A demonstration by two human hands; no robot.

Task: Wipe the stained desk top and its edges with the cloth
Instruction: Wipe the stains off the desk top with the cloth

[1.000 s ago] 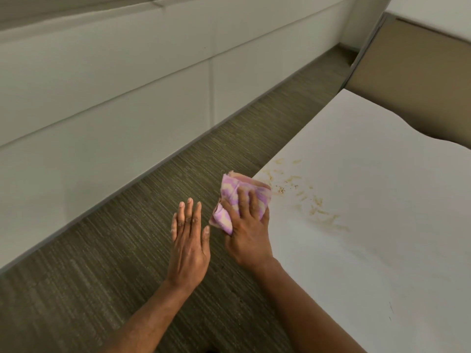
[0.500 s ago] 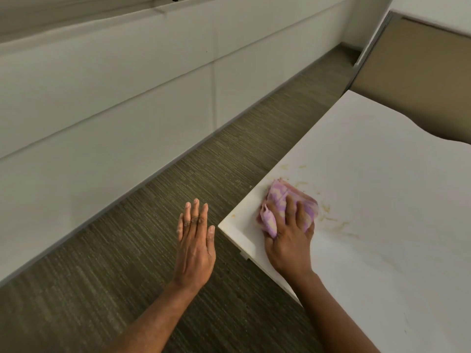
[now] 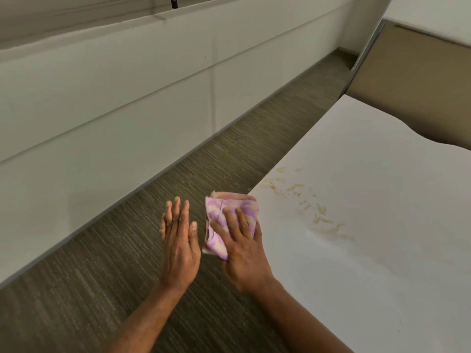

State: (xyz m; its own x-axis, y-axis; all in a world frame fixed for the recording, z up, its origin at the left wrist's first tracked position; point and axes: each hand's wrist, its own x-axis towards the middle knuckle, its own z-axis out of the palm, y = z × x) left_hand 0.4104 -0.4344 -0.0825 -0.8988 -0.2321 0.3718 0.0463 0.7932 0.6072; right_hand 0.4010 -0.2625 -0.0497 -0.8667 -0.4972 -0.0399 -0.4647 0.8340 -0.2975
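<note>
The right hand (image 3: 243, 253) is pressed flat on a folded pink and purple cloth (image 3: 230, 220), with the fingers spread over the top of it and the thumb hooked along its left side, so that the cloth is pinned more than gripped. The cloth is held at the left edge of the white counter (image 3: 382, 250), part of it hanging out past that edge over the carpet (image 3: 127, 250); this placement is judged to let the edge and the top be wiped in one stroke. The left hand (image 3: 179, 247) is held empty, flat and open, fingers together, just beside the cloth and over the carpet, touching nothing that can be made out; it is probably kept there to catch crumbs pushed off the edge, though that cannot be confirmed. A trail of brown stains (image 3: 305, 200) is left on the counter to the right of the cloth, near but apart from it, so the wiping is judged unfinished. A wider sweep across those marks is called for next. A tan panel (image 3: 420, 85) is set behind the counter's far end.
</note>
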